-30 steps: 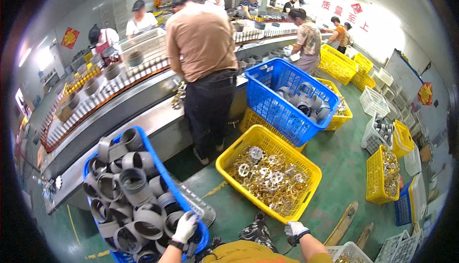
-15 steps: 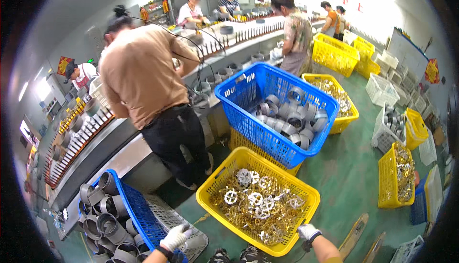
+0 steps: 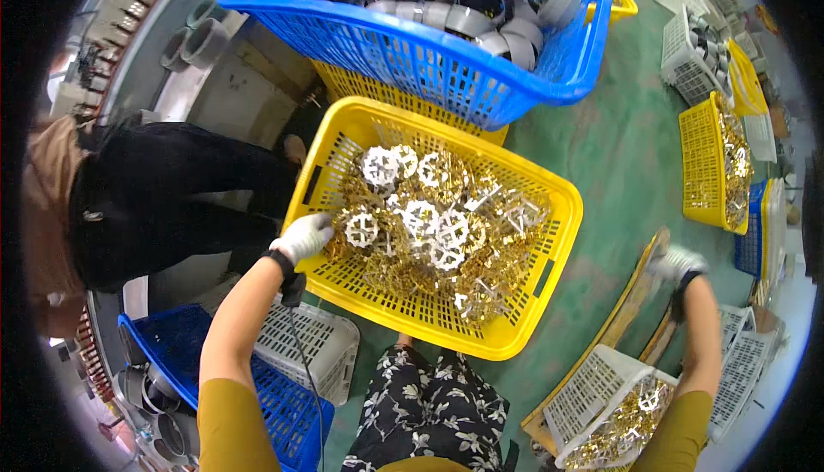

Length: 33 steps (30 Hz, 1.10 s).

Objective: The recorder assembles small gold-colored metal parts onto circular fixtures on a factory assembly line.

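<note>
Head view: yellow slotted plastic basket (image 3: 539, 322) before the person's legs (image 3: 427, 408), heaped with glinting gold and silvery toothed metal pieces (image 3: 421, 219).
Left hand (image 3: 307, 238), white-gloved, bends over its left rim, grip unclear; right hand (image 3: 680, 266) blurred, arm outstretched near wooden plank (image 3: 620, 313), finger spread untellable.

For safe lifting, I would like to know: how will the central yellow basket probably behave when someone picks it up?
The yellow basket is probably heavy for its size: many metallic-looking pieces are heaped inside. Its thick rim should stay stiff, though the slotted walls may flex. The pieces look loose, so they could slide if tilted.
</note>
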{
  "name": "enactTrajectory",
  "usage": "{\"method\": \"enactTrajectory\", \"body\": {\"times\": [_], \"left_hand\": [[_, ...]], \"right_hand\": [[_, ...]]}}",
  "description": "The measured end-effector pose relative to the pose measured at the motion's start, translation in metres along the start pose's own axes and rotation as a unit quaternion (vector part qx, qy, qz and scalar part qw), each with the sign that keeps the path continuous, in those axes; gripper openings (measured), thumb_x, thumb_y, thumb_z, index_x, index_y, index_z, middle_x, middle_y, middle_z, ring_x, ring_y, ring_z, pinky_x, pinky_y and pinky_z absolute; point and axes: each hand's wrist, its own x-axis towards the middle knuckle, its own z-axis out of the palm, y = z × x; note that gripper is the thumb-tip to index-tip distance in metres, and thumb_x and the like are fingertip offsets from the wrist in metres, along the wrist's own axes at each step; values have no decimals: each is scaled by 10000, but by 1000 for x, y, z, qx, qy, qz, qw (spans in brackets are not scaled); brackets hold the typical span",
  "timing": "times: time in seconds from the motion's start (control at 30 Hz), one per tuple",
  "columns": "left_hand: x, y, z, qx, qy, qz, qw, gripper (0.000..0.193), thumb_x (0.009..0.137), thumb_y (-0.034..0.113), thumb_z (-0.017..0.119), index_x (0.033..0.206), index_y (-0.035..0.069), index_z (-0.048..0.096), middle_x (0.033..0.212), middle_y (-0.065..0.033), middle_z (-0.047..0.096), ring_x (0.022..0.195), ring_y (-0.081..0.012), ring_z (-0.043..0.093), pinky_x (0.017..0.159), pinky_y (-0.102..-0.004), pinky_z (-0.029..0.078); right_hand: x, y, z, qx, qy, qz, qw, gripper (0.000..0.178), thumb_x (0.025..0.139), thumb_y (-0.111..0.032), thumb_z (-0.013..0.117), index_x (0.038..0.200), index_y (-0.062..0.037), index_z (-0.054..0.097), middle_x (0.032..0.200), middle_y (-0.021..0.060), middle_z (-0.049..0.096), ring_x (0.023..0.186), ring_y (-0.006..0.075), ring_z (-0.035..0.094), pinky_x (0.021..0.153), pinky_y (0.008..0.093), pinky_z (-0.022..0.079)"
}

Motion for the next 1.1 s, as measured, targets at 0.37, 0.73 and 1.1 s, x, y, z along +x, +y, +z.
{"method": "enactTrajectory", "body": {"times": [0.37, 0.73, 1.1], "left_hand": [[138, 75, 284, -187, -124, 32, 974, 830, 719, 308, 794, 1405, 74, 388, 1398, -263, 386, 1251, -385, 434, 1014, -400, 395], [223, 82, 315, -630, -41, -152, 761, 873, 766, 155, 770, 1442, 95, 221, 1372, -259, 302, 1213, -380, 443, 980, -445, 481], [201, 73, 374, -292, -156, -180, 926, 842, 804, 335, 740, 1435, 23, 279, 1425, -211, 286, 1225, -275, 433, 1010, -309, 408]], "right_hand": [[172, -286, 194, 130, -58, -210, 967, 963, 683, -524, 744, 1384, 24, 375, 1384, 281, 422, 1291, 372, 421, 1099, 379, 312], [217, -300, 292, 784, -67, -116, 606, 954, 737, -81, 748, 1489, -52, 163, 994, 147, 594, 756, 195, 575, 738, 332, 481], [218, -338, 267, 623, 61, -263, 734, 658, 771, -134, 723, 1355, -47, 433, 1233, 131, 577, 1195, 247, 506, 1059, 364, 364]]}}
